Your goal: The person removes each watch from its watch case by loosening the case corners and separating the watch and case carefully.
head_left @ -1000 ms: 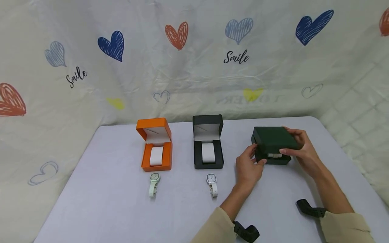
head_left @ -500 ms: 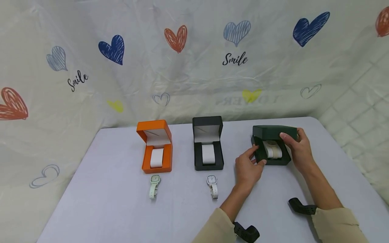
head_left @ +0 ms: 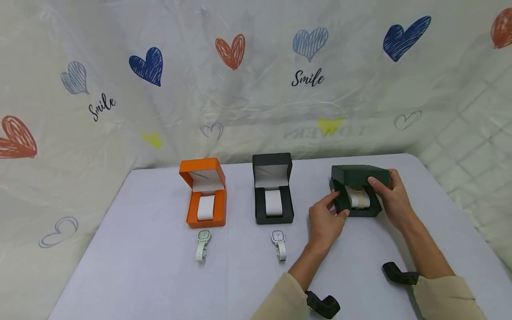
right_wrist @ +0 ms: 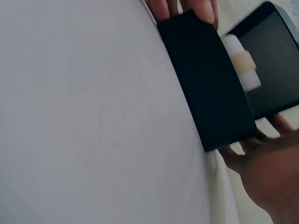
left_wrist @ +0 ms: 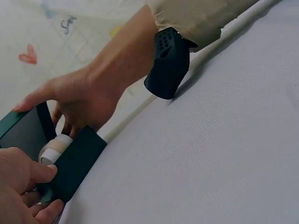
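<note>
At the right of the head view stands a dark green watch box (head_left: 362, 213) with its lid (head_left: 357, 174) tilted up. My left hand (head_left: 326, 222) grips the box's left front corner, thumb at the front edge. The right hand (head_left: 393, 200) holds the lid's right end, its thumb on the lid's front edge. Between the hands a white cushion (left_wrist: 49, 151) sits in the box, and a beige band (right_wrist: 243, 63) goes round it. Whether a watch dial is on that band is hidden. In the right wrist view, the box's front wall (right_wrist: 208, 81) rests at the cloth.
Left of the hands stand an open black watch box (head_left: 274, 218) and an open orange one (head_left: 206, 221), each with a white cushion. A white watch (head_left: 278, 244) and a pale green watch (head_left: 202, 245) lie before them on the white-covered table (head_left: 160, 275). A heart-printed curtain hangs behind.
The green box's lid has swung up and back with my right hand, uncovering the cushion. My left hand has stayed at the corner. Over the last half second almost nothing has moved.
</note>
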Tool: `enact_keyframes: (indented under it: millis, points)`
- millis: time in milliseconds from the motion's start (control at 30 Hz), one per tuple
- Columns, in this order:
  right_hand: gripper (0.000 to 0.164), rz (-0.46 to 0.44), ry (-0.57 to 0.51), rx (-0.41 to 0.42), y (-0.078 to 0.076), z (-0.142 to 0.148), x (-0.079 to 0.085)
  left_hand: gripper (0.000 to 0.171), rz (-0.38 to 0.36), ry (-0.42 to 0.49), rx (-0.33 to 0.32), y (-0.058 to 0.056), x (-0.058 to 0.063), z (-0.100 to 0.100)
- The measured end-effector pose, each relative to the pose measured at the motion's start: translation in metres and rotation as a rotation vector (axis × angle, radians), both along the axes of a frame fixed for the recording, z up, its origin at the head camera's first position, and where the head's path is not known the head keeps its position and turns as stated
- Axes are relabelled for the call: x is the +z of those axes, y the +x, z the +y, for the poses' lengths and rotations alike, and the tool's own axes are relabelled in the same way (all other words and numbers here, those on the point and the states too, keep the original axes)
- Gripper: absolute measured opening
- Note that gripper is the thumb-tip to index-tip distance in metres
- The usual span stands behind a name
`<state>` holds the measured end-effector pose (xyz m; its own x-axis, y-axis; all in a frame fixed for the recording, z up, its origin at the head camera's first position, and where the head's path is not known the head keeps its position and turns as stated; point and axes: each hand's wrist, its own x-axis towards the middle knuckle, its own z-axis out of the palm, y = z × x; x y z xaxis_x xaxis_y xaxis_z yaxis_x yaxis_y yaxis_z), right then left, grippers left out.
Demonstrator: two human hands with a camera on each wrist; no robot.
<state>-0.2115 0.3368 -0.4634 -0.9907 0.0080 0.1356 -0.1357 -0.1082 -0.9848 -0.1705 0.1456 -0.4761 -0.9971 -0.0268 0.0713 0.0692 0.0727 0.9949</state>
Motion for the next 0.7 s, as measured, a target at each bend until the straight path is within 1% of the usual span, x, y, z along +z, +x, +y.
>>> enact_keyframes:
  millis: [133, 200, 267, 333, 433, 500, 567, 633, 700]
  points:
    - [0.030, 0.028, 0.033, 0.126, 0.005, 0.009, -0.001, 0.053, -0.020, 0.006, -0.001, 0.000, 0.000, -0.001]
    - [0.032, 0.046, 0.002, 0.168, 0.006, 0.013, -0.001, 0.053, -0.030, 0.016, -0.003, 0.000, 0.000, -0.001]
    - [0.032, 0.065, -0.029, 0.189, 0.006, 0.015, -0.002, 0.053, -0.029, 0.021, 0.001, -0.001, 0.000, -0.001]
    - [0.031, 0.077, -0.074, 0.183, 0.005, 0.015, -0.002, 0.052, -0.028, 0.022, 0.002, -0.002, -0.001, -0.001]
    - [0.027, 0.083, -0.149, 0.121, 0.002, 0.011, -0.002, 0.052, -0.022, 0.020, 0.007, -0.003, 0.000, -0.001]
    - [0.023, 0.082, -0.183, 0.049, 0.001, 0.006, -0.002, 0.052, -0.024, 0.022, 0.005, -0.003, 0.000, -0.001]
    - [0.017, 0.076, -0.204, -0.041, -0.001, 0.000, -0.001, 0.052, -0.024, 0.024, 0.008, -0.003, 0.000, -0.001]
    - [0.012, 0.056, -0.194, -0.136, -0.002, -0.006, -0.001, 0.052, -0.024, 0.025, 0.013, -0.002, 0.000, -0.001]
    - [0.007, 0.020, -0.132, -0.214, -0.003, -0.010, -0.002, 0.053, -0.022, 0.025, 0.020, -0.002, -0.001, 0.000]
